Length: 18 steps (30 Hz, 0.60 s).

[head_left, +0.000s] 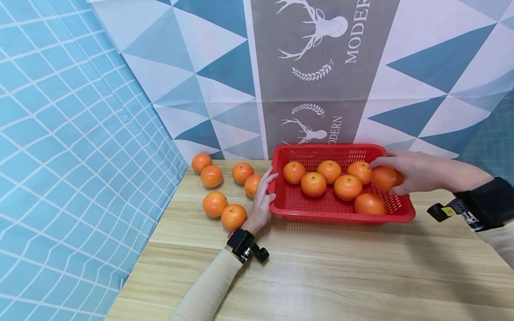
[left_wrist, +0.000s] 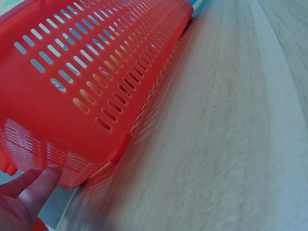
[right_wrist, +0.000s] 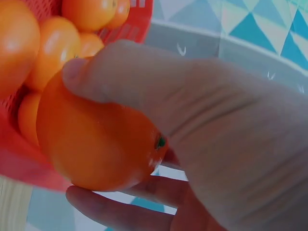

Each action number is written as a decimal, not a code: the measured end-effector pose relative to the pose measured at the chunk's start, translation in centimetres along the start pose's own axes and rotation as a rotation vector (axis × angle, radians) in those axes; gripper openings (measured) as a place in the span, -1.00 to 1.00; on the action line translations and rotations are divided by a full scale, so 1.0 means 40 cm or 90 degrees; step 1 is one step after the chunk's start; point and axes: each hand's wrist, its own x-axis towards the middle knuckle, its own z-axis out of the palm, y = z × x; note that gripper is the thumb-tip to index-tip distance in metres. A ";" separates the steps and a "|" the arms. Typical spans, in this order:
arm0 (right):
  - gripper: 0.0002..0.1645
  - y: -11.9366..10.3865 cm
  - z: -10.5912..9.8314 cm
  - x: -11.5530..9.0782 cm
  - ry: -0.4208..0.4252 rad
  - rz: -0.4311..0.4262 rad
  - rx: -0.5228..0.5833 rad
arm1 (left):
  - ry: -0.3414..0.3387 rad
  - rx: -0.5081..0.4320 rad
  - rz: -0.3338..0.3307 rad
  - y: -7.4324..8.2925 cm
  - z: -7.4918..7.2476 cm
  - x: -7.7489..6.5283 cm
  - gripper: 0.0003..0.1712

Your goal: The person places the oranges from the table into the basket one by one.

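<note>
A red plastic basket (head_left: 333, 217) with slotted walls stands on the table and holds several oranges (head_left: 348, 187). My right hand (head_left: 421, 170) grips one orange (head_left: 386, 179) over the basket's right end; the right wrist view has thumb and fingers around that orange (right_wrist: 96, 139), its green stem end facing the palm. At the other end, my left hand (head_left: 261, 206) rests against the basket's left side. In the left wrist view, its fingertips (left_wrist: 50, 172) touch the outside of the slotted wall (left_wrist: 72, 86), with the rest of the hand mostly out of frame.
Several loose oranges (head_left: 214, 204) lie on the wooden table (head_left: 305, 272) left of the basket, a couple close to my left hand. A patterned cloth (head_left: 225, 76) hangs right behind the basket. Blue checked sheeting (head_left: 72, 147) borders the table's left edge.
</note>
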 end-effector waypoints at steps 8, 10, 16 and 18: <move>-0.03 -0.051 0.013 0.015 -0.013 -0.042 0.007 | 0.001 0.003 -0.002 -0.001 0.002 0.001 -0.20; -0.04 -0.060 0.013 0.022 -0.014 -0.048 0.014 | 0.001 -0.001 -0.015 0.008 0.003 0.001 -0.19; -0.07 -0.096 0.013 0.056 -0.039 -0.064 0.021 | 0.003 -0.003 -0.037 0.020 0.004 0.002 -0.19; -0.06 -0.111 0.014 0.066 -0.050 -0.064 0.022 | 0.004 -0.005 -0.039 0.021 0.005 0.001 -0.19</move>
